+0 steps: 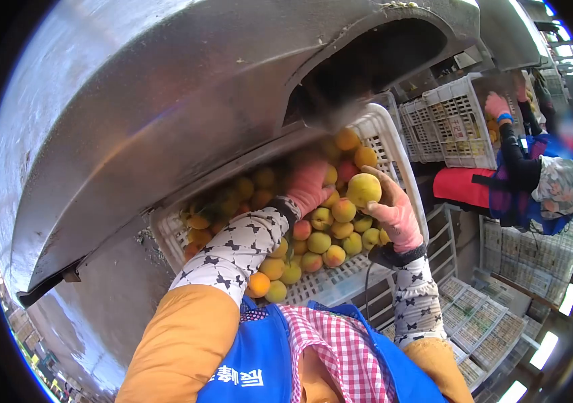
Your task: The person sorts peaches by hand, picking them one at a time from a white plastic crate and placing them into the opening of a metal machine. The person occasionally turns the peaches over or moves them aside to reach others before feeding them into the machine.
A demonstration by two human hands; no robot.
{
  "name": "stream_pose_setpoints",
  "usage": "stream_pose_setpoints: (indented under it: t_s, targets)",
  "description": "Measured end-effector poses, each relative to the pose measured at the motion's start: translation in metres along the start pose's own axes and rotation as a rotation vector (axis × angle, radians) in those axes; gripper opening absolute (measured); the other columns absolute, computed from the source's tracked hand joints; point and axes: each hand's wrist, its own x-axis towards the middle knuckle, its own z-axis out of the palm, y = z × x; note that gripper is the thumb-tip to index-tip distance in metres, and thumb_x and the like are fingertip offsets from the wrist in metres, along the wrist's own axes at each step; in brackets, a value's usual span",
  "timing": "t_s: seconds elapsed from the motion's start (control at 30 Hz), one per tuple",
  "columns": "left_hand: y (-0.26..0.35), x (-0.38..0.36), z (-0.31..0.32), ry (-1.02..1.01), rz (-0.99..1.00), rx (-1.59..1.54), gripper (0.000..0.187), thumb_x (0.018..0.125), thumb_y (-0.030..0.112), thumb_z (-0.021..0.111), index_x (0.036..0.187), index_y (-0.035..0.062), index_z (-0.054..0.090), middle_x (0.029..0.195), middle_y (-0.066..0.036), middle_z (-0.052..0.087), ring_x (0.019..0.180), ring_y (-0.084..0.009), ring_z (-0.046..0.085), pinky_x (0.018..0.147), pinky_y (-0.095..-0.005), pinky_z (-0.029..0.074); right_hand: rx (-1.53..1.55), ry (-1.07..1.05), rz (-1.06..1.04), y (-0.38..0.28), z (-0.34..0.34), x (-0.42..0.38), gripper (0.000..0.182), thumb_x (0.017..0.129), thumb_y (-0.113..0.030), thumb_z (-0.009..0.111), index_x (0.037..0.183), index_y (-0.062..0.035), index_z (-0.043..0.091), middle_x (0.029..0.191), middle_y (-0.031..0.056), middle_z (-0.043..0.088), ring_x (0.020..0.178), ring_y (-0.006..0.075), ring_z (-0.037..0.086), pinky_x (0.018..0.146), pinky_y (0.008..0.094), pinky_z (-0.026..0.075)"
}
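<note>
Item: one yellow peach (363, 189), cupped in the gloved right hand (396, 216) above a white crate (394, 144) of fruit. Left hand (308, 186) lay spread on the heap. Likely light, soft-skinned, bruisable; best cradled around its middle.

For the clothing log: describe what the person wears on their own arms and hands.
Both hands wear pink gloves, the left hand and the right hand, each ending in a dark cuff at the wrist. The forearms are covered by white sleeves printed with small black bow-like shapes. Above them come orange-yellow upper sleeves. A thin dark cord hangs down beside the right wrist.
</note>
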Motion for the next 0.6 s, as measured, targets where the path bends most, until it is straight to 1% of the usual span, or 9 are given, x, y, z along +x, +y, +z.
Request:
stream_pose_setpoints:
  t_s: [0.03,0.2,0.23,0.33,0.4,0.47,0.53,0.57,0.6]
  targets:
    - [0.003,-0.001,0.001,0.040,-0.021,-0.058,0.085,0.074,0.055,0.070,0.140,0.0069,0.046,0.137,-0.017,0.049,0.122,-0.0361,0.051,0.104,-0.0476,0.039,0.175,-0.046,-0.076,0.001,0.000,-0.006,0.087,0.073,-0.020,0.080,0.146,0.0050,0.039,0.131,0.0138,0.058,0.121,0.0216,0.056,0.107,0.0357,0.042]
    - [0.012,0.004,-0.005,0.053,-0.153,-0.003,0.082,0.073,0.058,0.070,0.137,0.0107,0.049,0.138,-0.017,0.051,0.121,-0.0374,0.054,0.103,-0.0469,0.042,0.248,-0.094,-0.149,-0.040,0.028,0.006,0.083,0.076,-0.021,0.081,0.144,0.0060,0.041,0.130,0.0137,0.058,0.121,0.0216,0.056,0.105,0.0348,0.044]
    - [0.014,0.009,-0.013,-0.122,-0.274,-0.092,0.075,0.074,0.055,0.072,0.133,0.0138,0.051,0.132,-0.016,0.056,0.116,-0.0368,0.057,0.099,-0.0467,0.045,0.171,-0.066,-0.226,-0.052,0.038,0.009,0.079,0.077,-0.018,0.079,0.143,0.0059,0.042,0.130,0.0141,0.057,0.120,0.0218,0.056,0.104,0.0348,0.045]
    - [0.001,-0.002,0.020,0.131,-0.159,-0.088,0.070,0.073,0.050,0.075,0.129,0.0130,0.053,0.125,-0.016,0.060,0.112,-0.0353,0.059,0.095,-0.0459,0.047,0.017,0.014,-0.444,-0.073,0.061,0.027,0.070,0.079,-0.011,0.071,0.142,0.0056,0.044,0.130,0.0151,0.057,0.120,0.0231,0.057,0.104,0.0362,0.046]
    - [0.008,-0.006,-0.002,0.094,-0.180,-0.016,0.069,0.073,0.048,0.076,0.128,0.0124,0.054,0.124,-0.016,0.060,0.111,-0.0353,0.059,0.095,-0.0459,0.047,0.091,0.007,-0.572,-0.081,0.072,0.041,0.066,0.079,-0.005,0.065,0.141,0.0061,0.044,0.128,0.0149,0.058,0.121,0.0225,0.056,0.105,0.0361,0.045]
    - [0.007,-0.005,-0.007,0.047,-0.206,0.039,0.068,0.074,0.047,0.077,0.127,0.0119,0.055,0.123,-0.017,0.061,0.110,-0.0353,0.059,0.094,-0.0459,0.047,0.165,0.075,-0.564,-0.079,0.087,0.051,0.065,0.081,-0.007,0.066,0.141,0.0035,0.046,0.123,0.0148,0.060,0.119,0.0245,0.057,0.101,0.0368,0.046]
    - [-0.014,0.001,0.013,0.020,-0.148,-0.100,0.077,0.078,0.059,0.069,0.135,0.0109,0.050,0.118,-0.016,0.061,0.111,-0.0342,0.057,0.095,-0.0453,0.046,-0.610,0.352,-0.711,-0.067,0.086,0.074,0.061,0.082,-0.012,0.068,0.139,0.0002,0.050,0.119,0.0173,0.061,0.109,0.0321,0.060,0.094,0.0409,0.048]
    - [-0.013,-0.003,0.006,0.022,-0.146,-0.102,0.077,0.078,0.059,0.069,0.135,0.0109,0.050,0.118,-0.016,0.061,0.111,-0.0342,0.057,0.095,-0.0453,0.046,-1.085,0.447,-1.062,-0.066,0.088,0.083,0.055,0.080,-0.020,0.073,0.130,-0.0019,0.056,0.116,0.0200,0.061,0.102,0.0386,0.058,0.088,0.0445,0.047]
    - [-0.010,-0.009,-0.004,-0.001,-0.140,-0.072,0.077,0.077,0.058,0.070,0.134,0.0103,0.050,0.117,-0.016,0.061,0.110,-0.0337,0.057,0.094,-0.0449,0.046,-1.089,0.447,-1.063,-0.070,0.092,0.081,0.055,0.080,-0.020,0.073,0.130,-0.0019,0.056,0.116,0.0200,0.061,0.102,0.0386,0.058,0.088,0.0445,0.047]
